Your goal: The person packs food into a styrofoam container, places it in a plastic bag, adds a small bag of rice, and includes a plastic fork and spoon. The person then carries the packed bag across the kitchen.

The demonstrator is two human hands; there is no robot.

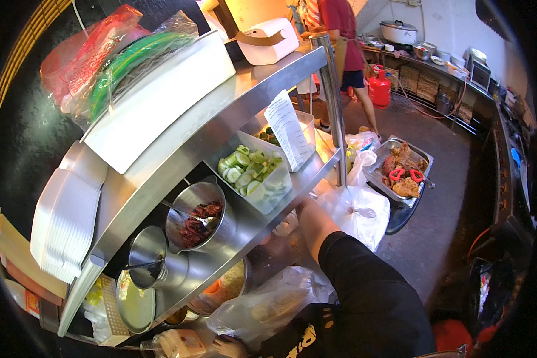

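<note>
My left hand point(229, 347) is at the bottom edge of the view, beside a clear plastic bag point(268, 304) with something pale inside. Just left of it lies a clear jar point(179, 343); whether the fingers grip anything is unclear. My right forearm point(314, 226) reaches up to the lower shelf of a steel rack point(255, 239), and the hand is hidden behind the shelf edge. Close to that arm sits a knotted white plastic bag point(358, 212). Above it on the shelf is a plastic tub of sliced cucumbers point(250, 172). A steel pot point(174, 223) there holds dark red meat and a spoon.
Stacked white foam boxes point(67, 219) and a white tray point(161, 103) occupy the upper shelf. A paper slip point(288, 129) hangs from its edge. Right of my arm, a metal tray point(400, 174) holds cooked meat and red-handled tongs point(407, 174). Another person point(347, 49) stands beyond, near a red gas cylinder point(379, 89).
</note>
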